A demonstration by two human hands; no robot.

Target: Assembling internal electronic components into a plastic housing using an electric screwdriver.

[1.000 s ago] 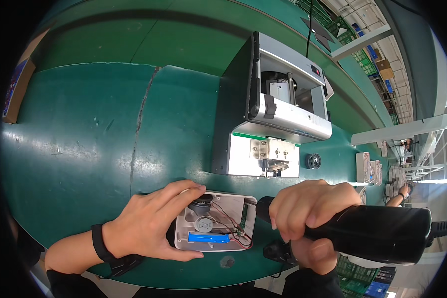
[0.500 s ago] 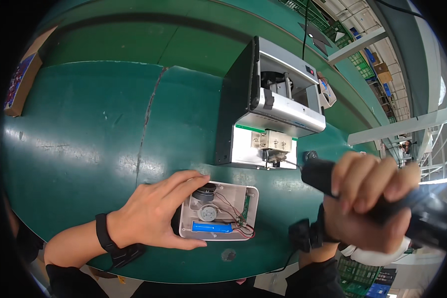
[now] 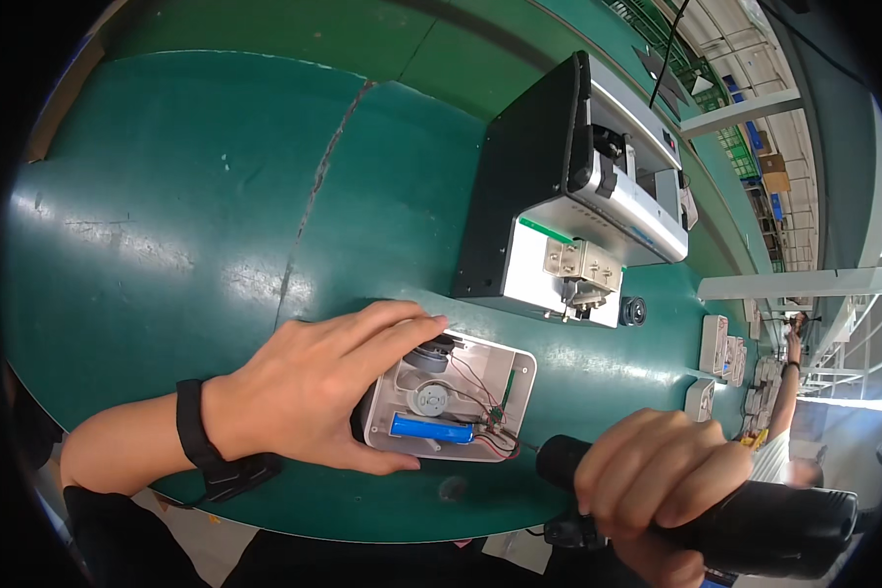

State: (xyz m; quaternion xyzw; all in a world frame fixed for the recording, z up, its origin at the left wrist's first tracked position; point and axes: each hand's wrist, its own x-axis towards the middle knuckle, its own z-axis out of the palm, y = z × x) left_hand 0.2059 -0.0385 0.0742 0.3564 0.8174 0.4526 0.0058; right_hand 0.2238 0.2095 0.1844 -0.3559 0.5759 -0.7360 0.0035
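My left hand [image 3: 314, 377] grips the left end of a white plastic housing [image 3: 525, 377], thumb on the near side and fingers over the far side. Inside the housing lie a blue cylindrical battery [image 3: 431, 429], a round silver motor [image 3: 428, 399], a dark round part [image 3: 425, 357] partly under my fingers, thin wires and a green circuit board [image 3: 508, 390]. In my right hand [image 3: 657, 475] is a black electric screwdriver [image 3: 779, 527], fingers wrapped round its body. The screwdriver is tilted nearly flat, its tip beside the housing's near right corner.
Beyond the housing stands a black and silver screw feeder [image 3: 524, 176] with a metal block on its front. A small dark round part [image 3: 634, 311] sits beside it. More white housings [image 3: 713, 343] lie at the right, where another person's arm [image 3: 784, 397] reaches in. A cardboard box [image 3: 64, 108] is far left.
My right hand has brought the screwdriver down and left, from near the feeder to beside the housing. The left hand keeps its grip. The whole view has shifted, showing more at the right.
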